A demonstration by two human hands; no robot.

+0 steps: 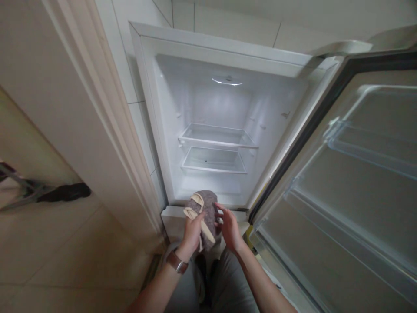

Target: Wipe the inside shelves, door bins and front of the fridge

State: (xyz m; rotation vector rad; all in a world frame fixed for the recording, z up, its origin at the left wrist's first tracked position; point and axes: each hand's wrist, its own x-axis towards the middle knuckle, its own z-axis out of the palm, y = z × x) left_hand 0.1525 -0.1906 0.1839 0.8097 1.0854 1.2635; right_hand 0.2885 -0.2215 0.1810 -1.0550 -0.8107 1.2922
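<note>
Left hand [193,231] clamps bunched grey-brown cream-trimmed cloth [209,206], right hand [230,226] spread alongside; white boxy fridge [216,104] beyond already open, cloth still outside.

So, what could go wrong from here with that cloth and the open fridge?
The cloth might slip: the left hand grips it, but the fingers of the right hand only curl loosely at its edge. Its pale strip, partly looped, could snag. The open door stands close to the right forearm, which might bump it.
</note>
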